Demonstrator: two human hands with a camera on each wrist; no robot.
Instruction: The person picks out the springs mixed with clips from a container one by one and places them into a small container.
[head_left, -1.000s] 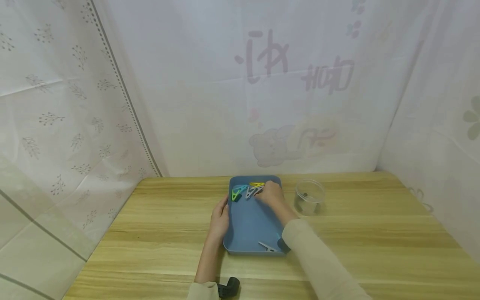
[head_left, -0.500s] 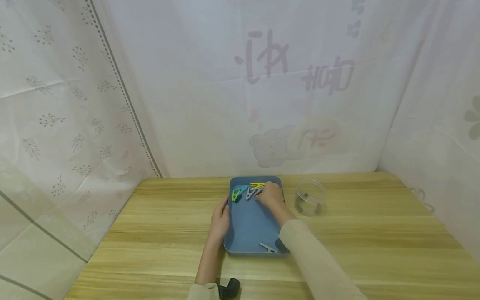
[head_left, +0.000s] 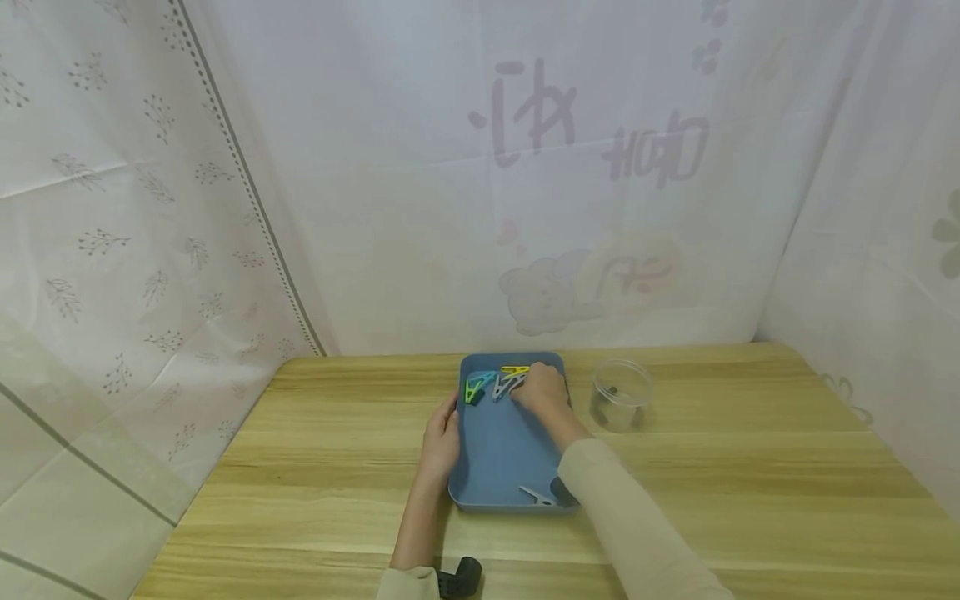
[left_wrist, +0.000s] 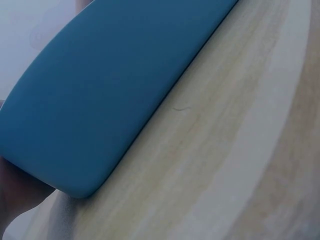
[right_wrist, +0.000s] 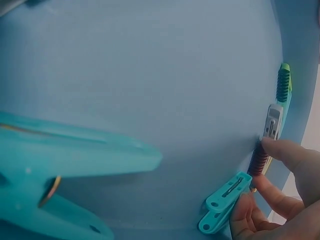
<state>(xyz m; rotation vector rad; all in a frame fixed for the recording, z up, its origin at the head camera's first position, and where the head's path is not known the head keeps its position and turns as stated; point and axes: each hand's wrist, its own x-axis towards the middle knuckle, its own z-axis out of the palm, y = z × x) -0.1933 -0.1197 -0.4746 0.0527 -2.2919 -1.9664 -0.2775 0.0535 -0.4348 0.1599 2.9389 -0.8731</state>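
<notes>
My left hand (head_left: 439,442) holds the left side of a blue tray (head_left: 491,454); in the left wrist view the tray's outer wall (left_wrist: 100,95) hides most of that hand. My right hand (head_left: 543,392) reaches into the tray's far end. There its thumb and forefinger (right_wrist: 277,197) pinch the dark ribbed end of a grey clothespin (right_wrist: 272,120). A teal clothespin (right_wrist: 225,202) lies against the lower fingers. Beside them at the far wall are a green clothespin (head_left: 472,390), a blue clothespin (head_left: 482,377) and a yellow clothespin (head_left: 514,369).
A pale grey clothespin (head_left: 537,497) lies at the tray's near end. Large in the right wrist view is another teal clothespin (right_wrist: 80,157). A clear round tub (head_left: 618,396) with small dark things in it stands right of the tray on the wooden table (head_left: 337,467).
Over the last second my right forearm has shifted slightly left. The fingers stay on the clothespins at the far end, and the left hand keeps its place on the tray.
</notes>
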